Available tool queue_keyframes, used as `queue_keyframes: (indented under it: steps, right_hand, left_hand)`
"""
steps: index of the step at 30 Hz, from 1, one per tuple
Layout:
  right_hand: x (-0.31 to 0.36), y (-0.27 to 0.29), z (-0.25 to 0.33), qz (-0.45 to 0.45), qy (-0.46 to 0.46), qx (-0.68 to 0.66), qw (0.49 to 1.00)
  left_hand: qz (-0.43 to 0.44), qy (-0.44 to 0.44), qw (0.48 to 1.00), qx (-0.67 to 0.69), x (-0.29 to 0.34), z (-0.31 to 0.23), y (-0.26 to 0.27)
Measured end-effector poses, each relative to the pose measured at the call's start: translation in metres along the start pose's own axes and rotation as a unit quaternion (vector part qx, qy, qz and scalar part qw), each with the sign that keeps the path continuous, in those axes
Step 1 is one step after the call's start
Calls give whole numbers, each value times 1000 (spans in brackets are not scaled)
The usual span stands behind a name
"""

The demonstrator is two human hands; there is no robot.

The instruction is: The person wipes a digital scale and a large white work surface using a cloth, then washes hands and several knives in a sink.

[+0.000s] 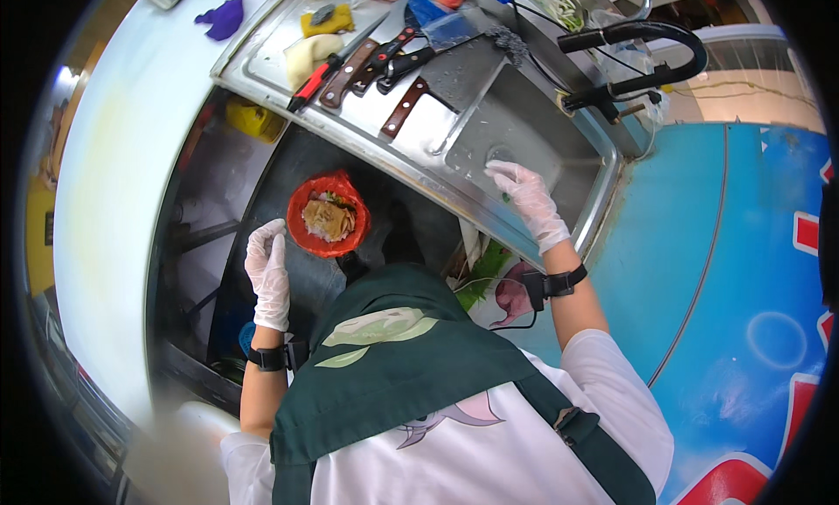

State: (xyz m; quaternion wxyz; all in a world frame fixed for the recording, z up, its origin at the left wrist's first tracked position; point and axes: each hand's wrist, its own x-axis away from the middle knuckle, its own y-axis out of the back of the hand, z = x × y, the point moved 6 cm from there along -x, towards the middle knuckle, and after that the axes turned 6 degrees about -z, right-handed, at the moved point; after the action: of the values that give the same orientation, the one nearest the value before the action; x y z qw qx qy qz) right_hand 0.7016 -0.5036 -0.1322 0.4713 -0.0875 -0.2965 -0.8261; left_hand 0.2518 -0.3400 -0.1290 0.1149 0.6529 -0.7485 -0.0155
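My left hand (pixel 266 273), in a clear plastic glove, is held beside a bin lined with a red bag (pixel 329 177) on the floor. Its fingers are loosely bent, the thumb stands apart, and I see nothing in them. Scraps (pixel 329 218), brown, white and green, fill the bin. Over the near side of the metal sink (pixel 559 129) reaches my right hand (pixel 529 206), gloved too. Those fingers stretch out and appear to hold nothing. A small green bit (pixel 506 197) shows close by the right thumb.
Several knives lie on the drainboard, among them a wooden-handled one (pixel 404 109). A yellow sponge (pixel 328 20) and a pale cloth (pixel 312 57) sit behind them. The black faucet (pixel 647 63) arches over the sink's right. At left curves a white counter (pixel 114 199).
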Motion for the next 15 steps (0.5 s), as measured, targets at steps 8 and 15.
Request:
queue_keyframes:
  steps: [8, 15]
  right_hand:
    - [-62, 62, -70, 129, -79, 291, 945]
    - [-155, 52, -152, 203, -72, 373, 902]
  left_hand:
    - [66, 36, 997, -23, -11, -14, -64]
    - [69, 25, 986, -149, -14, -29, -83]
